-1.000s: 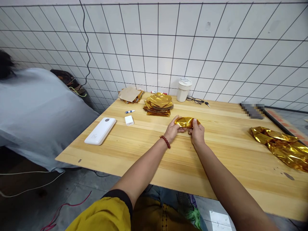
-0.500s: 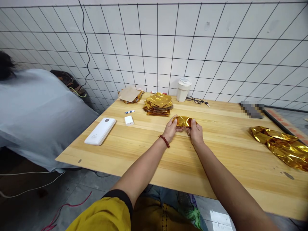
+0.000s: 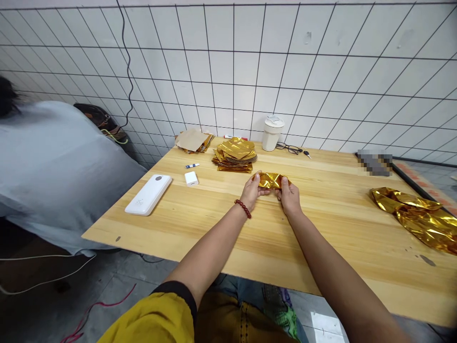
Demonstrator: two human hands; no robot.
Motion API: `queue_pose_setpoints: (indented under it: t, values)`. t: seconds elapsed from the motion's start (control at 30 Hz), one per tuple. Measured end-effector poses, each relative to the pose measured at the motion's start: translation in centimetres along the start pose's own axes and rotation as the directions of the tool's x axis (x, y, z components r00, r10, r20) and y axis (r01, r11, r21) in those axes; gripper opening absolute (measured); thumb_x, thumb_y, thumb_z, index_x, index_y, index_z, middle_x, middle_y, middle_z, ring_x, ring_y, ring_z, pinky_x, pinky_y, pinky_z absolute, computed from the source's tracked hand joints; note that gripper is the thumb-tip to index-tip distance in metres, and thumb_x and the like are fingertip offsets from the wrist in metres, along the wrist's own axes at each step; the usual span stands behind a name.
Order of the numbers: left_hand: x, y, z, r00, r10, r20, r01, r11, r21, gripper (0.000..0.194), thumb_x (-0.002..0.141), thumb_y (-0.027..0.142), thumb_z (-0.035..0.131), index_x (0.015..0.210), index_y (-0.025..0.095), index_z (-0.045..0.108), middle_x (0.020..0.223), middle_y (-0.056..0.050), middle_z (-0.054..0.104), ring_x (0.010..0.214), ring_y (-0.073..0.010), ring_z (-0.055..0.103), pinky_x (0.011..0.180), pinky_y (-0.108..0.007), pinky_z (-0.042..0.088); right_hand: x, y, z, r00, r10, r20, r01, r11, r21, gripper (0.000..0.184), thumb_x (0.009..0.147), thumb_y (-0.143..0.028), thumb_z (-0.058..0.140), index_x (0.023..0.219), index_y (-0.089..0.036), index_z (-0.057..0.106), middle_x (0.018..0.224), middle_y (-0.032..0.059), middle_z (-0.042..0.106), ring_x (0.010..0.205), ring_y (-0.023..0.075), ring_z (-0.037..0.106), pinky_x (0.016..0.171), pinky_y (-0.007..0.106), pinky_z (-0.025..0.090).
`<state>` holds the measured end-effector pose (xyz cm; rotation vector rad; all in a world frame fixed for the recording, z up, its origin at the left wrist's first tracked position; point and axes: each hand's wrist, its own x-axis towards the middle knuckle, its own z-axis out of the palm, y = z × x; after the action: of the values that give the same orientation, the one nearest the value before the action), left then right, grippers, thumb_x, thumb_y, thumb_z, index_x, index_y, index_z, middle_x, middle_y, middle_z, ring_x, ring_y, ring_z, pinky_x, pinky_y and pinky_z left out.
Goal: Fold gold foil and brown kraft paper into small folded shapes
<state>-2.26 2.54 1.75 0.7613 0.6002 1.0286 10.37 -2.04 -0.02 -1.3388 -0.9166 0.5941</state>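
Observation:
A small folded piece of gold foil [image 3: 270, 180] is held low over the wooden table [image 3: 221, 228], a little in front of a stack of folded gold foil pieces [image 3: 234, 155]. My left hand [image 3: 253, 191], with a red bead bracelet at the wrist, pinches its left end. My right hand [image 3: 290, 196] grips its right end, fingers curled over the foil. Both hands are closed on it.
A white power bank [image 3: 149, 194], a small white charger [image 3: 192, 178] and a small tube [image 3: 192, 166] lie left. At the wall: brown paper [image 3: 193, 140], a white cup [image 3: 273, 133], glasses [image 3: 290, 148]. Crumpled gold foil [image 3: 417, 216] lies right. A person in grey [image 3: 53, 166] bends at left.
Both hands have moved the foil piece slightly left and toward the stack. Everything else on the table has stayed put.

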Motion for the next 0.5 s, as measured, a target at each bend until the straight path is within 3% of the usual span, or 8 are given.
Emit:
queue_pose_setpoints:
  t: [0.1,0.2,0.37,0.5]
  values:
    - [0.07,0.0,-0.03,1.0,0.0,-0.004,0.0,1.0,-0.003,0.048,0.085,0.044,0.064,0.124,0.019,0.057,0.105,-0.01,0.067,0.075,-0.0136,0.065,0.066,-0.028,0.056,-0.08,-0.53,0.16,1.0,0.0,0.01,0.0,0.997,0.072,0.055,0.081,-0.071,0.052,0.083,-0.017,0.063,0.05,-0.0051,0.051,0.039,0.0076,0.038,0.039,0.02,0.029]
    - [-0.02,0.09,0.0,1.0,0.005,0.001,-0.005,1.0,-0.002,0.049,0.079,0.029,0.072,0.125,0.02,0.057,0.107,-0.008,0.065,0.075,-0.0127,0.065,0.065,-0.026,0.055,-0.09,-1.01,0.31,1.0,0.012,-0.018,-0.009,0.985,0.175,0.06,0.077,-0.07,0.058,0.107,-0.018,0.062,0.055,-0.0067,0.053,0.039,0.0072,0.038,0.038,0.02,0.029]
    - [-0.19,0.05,0.13,0.999,0.052,0.002,-0.052,0.999,0.003,0.063,0.067,0.005,0.071,0.127,0.02,0.057,0.117,-0.008,0.061,0.078,-0.0113,0.063,0.064,-0.024,0.055,-0.03,-1.06,0.42,0.999,0.01,-0.039,-0.002,0.979,0.205,0.053,0.077,-0.069,0.06,0.095,-0.018,0.064,0.053,-0.0064,0.052,0.038,0.0066,0.036,0.036,0.02,0.027]
    - [-0.11,-0.05,0.14,0.995,0.092,-0.025,-0.092,0.996,0.001,0.066,0.062,-0.001,0.068,0.124,0.02,0.058,0.123,-0.008,0.058,0.081,-0.0115,0.062,0.065,-0.024,0.055,-0.07,-0.85,0.44,0.998,0.015,-0.053,-0.004,0.979,0.203,0.05,0.077,-0.068,0.059,0.076,-0.019,0.059,0.052,-0.0053,0.052,0.037,0.0063,0.033,0.036,0.02,0.026]
